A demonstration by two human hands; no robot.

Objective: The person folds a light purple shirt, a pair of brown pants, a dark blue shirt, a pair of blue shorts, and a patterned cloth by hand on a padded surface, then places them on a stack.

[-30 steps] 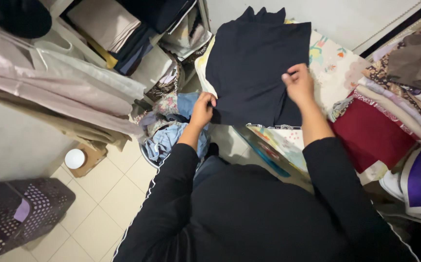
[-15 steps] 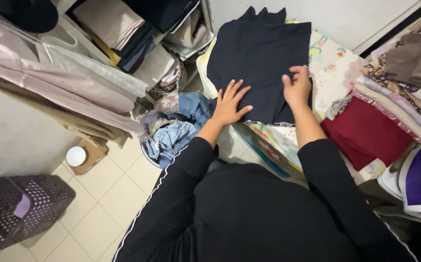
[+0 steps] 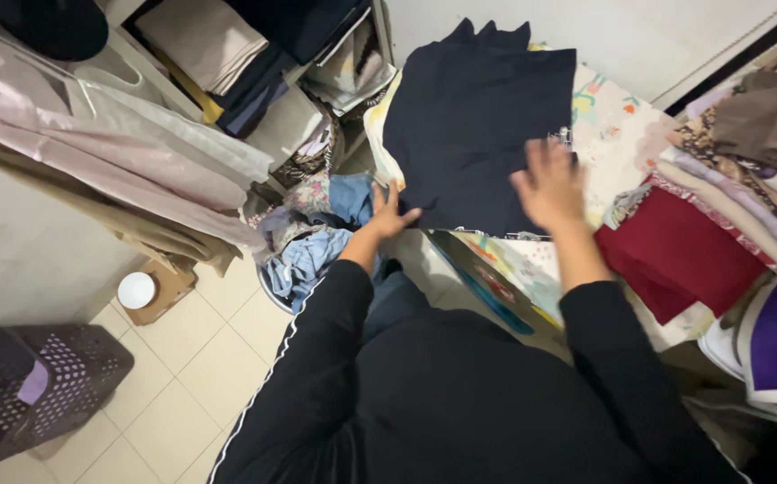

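Lying flat on a patterned sheet [image 3: 617,125], a dark navy garment [image 3: 478,116] spreads ahead of both hands; the left hand [image 3: 390,211] grips its lower corner, while the right hand [image 3: 550,186] presses fingers spread on its lower edge.
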